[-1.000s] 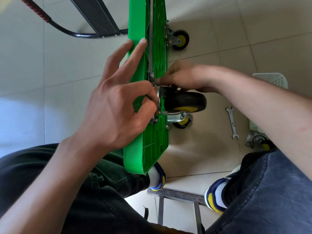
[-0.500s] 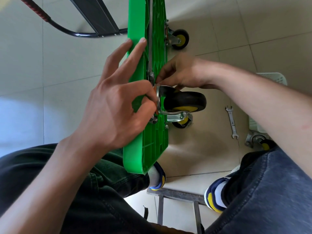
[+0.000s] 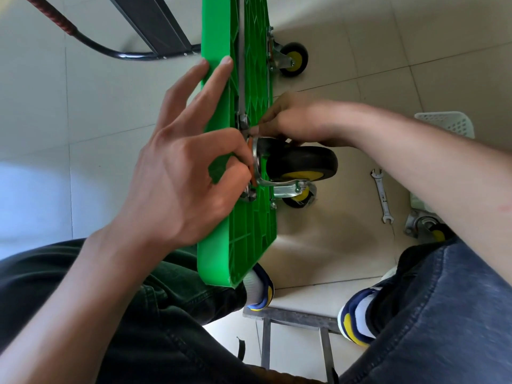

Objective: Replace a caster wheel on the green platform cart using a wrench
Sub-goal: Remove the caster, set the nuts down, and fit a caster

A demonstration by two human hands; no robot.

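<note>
Right hand [image 3: 293, 121] has edged back toward the caster [image 3: 299, 164] plate, pinching a fastener; left hand [image 3: 177, 173] pinches the plate — steadying it against the cart [image 3: 249, 231].

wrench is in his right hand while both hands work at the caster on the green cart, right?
Not quite. The wrench is not in the right hand; it lies on the floor tiles to the right of the cart, as the head view shows. The rest holds: both the right hand and the left hand work with bare fingers at the caster plate.
</note>
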